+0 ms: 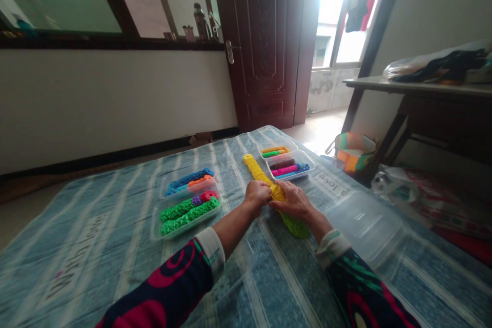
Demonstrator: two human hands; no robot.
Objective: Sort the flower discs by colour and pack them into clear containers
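A long yellow row of joined plastic pieces (257,170) lies on the striped blue cloth (115,236) and runs toward me into a green row (295,225). My left hand (257,196) is closed on the yellow row at its near end. My right hand (294,201) grips the same spot from the right, fingers pressed on the yellow pieces where they meet the green ones. The green row shows below my right wrist.
Clear trays hold coloured rows: green and purple ones (188,211), blue and orange ones (189,180), pink and blue ones (290,168), orange and green ones (275,151). An empty clear lid (365,225) lies right. A dark table (418,97) stands at right, a door (265,41) behind.
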